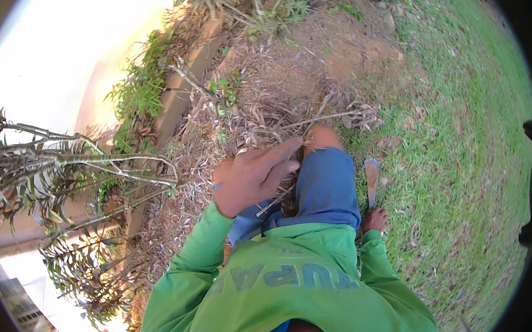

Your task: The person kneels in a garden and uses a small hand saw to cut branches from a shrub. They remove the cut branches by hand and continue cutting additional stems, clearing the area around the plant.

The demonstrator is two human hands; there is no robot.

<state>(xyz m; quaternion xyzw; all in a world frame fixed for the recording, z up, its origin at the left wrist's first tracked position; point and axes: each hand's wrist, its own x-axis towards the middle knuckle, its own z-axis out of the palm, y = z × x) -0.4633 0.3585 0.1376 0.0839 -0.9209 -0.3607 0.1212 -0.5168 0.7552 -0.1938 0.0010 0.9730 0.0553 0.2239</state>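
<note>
My left hand is over my lap, its fingers pointing toward my knee. Dry twigs show below and beside its fingertips; whether the fingers grip any of them cannot be told. Low on the right, beside my thigh, my right hand is closed at the near end of a machete-like blade, over the grass. The blade is flat, brown-stained and points away from me; its handle is hidden in the hand. A thin dry branch lies just beyond my knee, among dry leaves.
A low concrete edging runs along the left, with ferns and a pale wall behind it. Bare woody branches reach in from the left. Bare soil lies ahead, and grass covers the right side.
</note>
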